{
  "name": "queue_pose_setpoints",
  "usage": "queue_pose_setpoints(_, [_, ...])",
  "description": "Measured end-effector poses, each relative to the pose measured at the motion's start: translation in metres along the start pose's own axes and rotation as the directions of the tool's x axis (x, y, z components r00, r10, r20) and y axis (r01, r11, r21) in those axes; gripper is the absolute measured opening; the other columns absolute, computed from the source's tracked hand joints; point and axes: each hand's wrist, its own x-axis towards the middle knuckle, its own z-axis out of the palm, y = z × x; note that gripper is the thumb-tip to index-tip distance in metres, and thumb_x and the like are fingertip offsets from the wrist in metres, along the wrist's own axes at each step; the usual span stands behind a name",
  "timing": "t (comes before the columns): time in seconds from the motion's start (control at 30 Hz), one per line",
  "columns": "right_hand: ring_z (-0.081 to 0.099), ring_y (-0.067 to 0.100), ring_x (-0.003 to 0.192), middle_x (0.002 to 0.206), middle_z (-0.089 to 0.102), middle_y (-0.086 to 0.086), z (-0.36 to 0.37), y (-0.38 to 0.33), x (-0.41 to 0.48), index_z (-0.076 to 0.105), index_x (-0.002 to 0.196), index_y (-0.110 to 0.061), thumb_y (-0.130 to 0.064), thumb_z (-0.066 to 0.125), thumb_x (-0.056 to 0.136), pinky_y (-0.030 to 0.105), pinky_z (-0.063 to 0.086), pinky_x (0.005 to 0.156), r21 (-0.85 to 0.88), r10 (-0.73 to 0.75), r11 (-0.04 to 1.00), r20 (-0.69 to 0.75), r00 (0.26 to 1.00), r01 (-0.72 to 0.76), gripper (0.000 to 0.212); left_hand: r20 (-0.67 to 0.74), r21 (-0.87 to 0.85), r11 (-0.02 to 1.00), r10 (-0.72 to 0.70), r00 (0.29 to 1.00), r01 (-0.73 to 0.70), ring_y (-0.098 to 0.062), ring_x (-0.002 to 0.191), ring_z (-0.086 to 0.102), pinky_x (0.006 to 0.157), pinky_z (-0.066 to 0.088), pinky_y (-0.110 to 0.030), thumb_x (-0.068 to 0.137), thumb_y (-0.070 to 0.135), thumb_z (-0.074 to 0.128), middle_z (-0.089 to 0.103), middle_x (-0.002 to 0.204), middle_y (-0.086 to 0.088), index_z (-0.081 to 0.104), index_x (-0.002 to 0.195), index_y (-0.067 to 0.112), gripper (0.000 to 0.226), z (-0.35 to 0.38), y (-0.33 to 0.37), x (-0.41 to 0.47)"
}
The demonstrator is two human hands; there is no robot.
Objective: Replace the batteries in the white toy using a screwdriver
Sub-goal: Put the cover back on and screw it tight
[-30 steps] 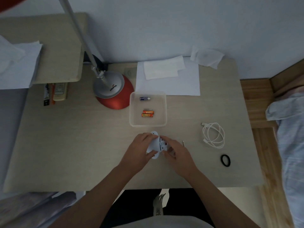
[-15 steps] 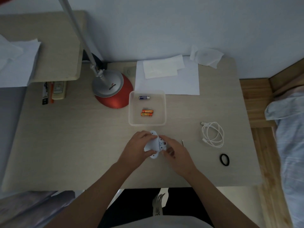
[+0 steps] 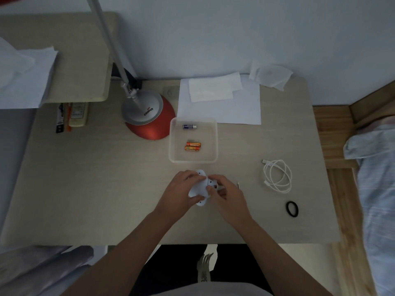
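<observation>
The white toy (image 3: 199, 186) lies on the desk in front of me, held from both sides. My left hand (image 3: 180, 191) grips its left part, fingers curled over the top and under the bottom edge. My right hand (image 3: 224, 194) covers its right part, fingertips pressing at a spot where a small red detail shows. A thin metal tip, likely the screwdriver (image 3: 238, 185), pokes out just right of my right hand. Behind the toy, a clear plastic tray (image 3: 214, 142) holds one blue battery (image 3: 189, 126) and two orange batteries (image 3: 192, 146).
A red-and-silver desk lamp (image 3: 147, 116) stands left of the tray. White paper sheets (image 3: 235, 107) lie at the back. A coiled white cable (image 3: 277, 176) and a black hair band (image 3: 292, 208) lie to the right. The desk's right edge borders a wooden floor and a bed.
Both hands stay on the toy. My right fingers have shifted slightly over its right side; the toy has barely moved.
</observation>
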Motion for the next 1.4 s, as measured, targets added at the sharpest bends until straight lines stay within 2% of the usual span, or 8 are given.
queue_pose_setpoints(0.13, [0.066,0.000,0.090,0.107,0.070,-0.010,0.000,0.001,0.000,0.063,0.122,-0.025,-0.026,0.063,0.095,0.011,0.050,0.071,-0.002,0.000,1.000,-0.009,1.000,0.000,0.027,-0.014,-0.015,1.000,0.012,1.000,-0.012,-0.019,0.114,0.052,0.097,0.042,-0.030,0.075,0.024,0.079,0.059,0.125,0.001,0.066,0.127,0.016,0.054,0.001,-0.001,-0.001])
queue_pose_setpoints(0.4, [0.067,0.006,0.090,0.107,0.070,-0.005,0.003,0.002,0.004,0.064,0.121,-0.019,-0.019,0.064,0.094,0.019,0.054,0.073,0.013,0.025,1.000,-0.024,0.999,-0.025,0.027,0.005,-0.036,0.999,-0.004,1.000,0.004,-0.012,0.114,0.050,0.098,0.028,-0.008,0.077,0.025,0.082,0.057,0.126,0.006,0.066,0.128,0.017,0.054,0.002,-0.007,0.000])
queue_pose_setpoints(0.53, [0.067,0.013,0.091,0.106,0.070,-0.004,0.007,0.002,0.006,0.064,0.120,-0.020,-0.020,0.064,0.093,0.030,0.055,0.077,-0.039,0.020,0.999,-0.053,0.998,-0.022,0.027,0.004,-0.041,0.999,-0.004,1.000,0.004,-0.012,0.116,0.049,0.099,0.029,-0.009,0.078,0.025,0.082,0.057,0.128,0.006,0.066,0.129,0.017,0.054,0.002,-0.009,-0.001])
queue_pose_setpoints(0.7, [0.066,0.016,0.090,0.106,0.069,-0.003,0.010,0.001,0.005,0.063,0.121,-0.022,-0.022,0.062,0.093,0.037,0.056,0.080,-0.079,0.015,0.997,-0.074,0.997,-0.021,0.027,-0.004,-0.045,0.999,-0.008,1.000,0.008,-0.015,0.117,0.051,0.099,0.039,-0.025,0.078,0.032,0.077,0.057,0.128,0.005,0.066,0.129,0.016,0.055,0.002,-0.007,-0.001])
queue_pose_setpoints(0.87, [0.063,0.012,0.095,0.113,0.064,-0.006,0.006,-0.003,0.000,0.058,0.127,-0.027,-0.032,0.061,0.094,0.033,0.054,0.081,-0.165,0.003,0.986,-0.086,0.996,-0.017,0.034,0.007,-0.042,0.999,-0.029,1.000,0.029,-0.011,0.117,0.049,0.100,0.036,-0.021,0.077,0.023,0.082,0.055,0.129,0.008,0.065,0.130,0.018,0.055,0.001,-0.006,0.001])
queue_pose_setpoints(1.0, [0.060,0.003,0.084,0.108,0.059,-0.010,-0.011,0.006,-0.013,0.057,0.126,-0.032,-0.036,0.067,0.089,0.024,0.051,0.075,-0.256,-0.005,0.966,-0.154,0.988,-0.035,0.038,0.006,-0.042,0.999,-0.023,1.000,0.023,-0.011,0.117,0.048,0.100,0.035,-0.020,0.077,0.022,0.082,0.055,0.128,0.010,0.065,0.130,0.020,0.055,0.000,-0.005,0.002])
queue_pose_setpoints(1.13, [0.058,0.012,0.088,0.103,0.058,-0.004,-0.029,0.022,-0.029,0.058,0.121,-0.022,-0.027,0.072,0.085,0.031,0.051,0.076,-0.379,-0.041,0.923,-0.273,0.961,-0.068,0.039,0.000,-0.041,0.999,-0.012,1.000,0.012,-0.012,0.114,0.049,0.098,0.035,-0.021,0.077,0.022,0.083,0.056,0.126,0.008,0.066,0.129,0.019,0.055,0.000,-0.004,0.002])
queue_pose_setpoints(1.4, [0.057,0.023,0.085,0.091,0.055,-0.001,-0.029,0.044,-0.042,0.058,0.098,-0.016,-0.031,0.071,0.084,0.036,0.048,0.075,-0.382,0.109,0.887,-0.373,0.921,-0.260,0.025,0.001,-0.048,0.999,-0.019,1.000,0.019,-0.011,0.116,0.048,0.098,0.028,-0.008,0.078,0.022,0.082,0.053,0.127,0.011,0.065,0.130,0.019,0.055,0.002,-0.004,0.001])
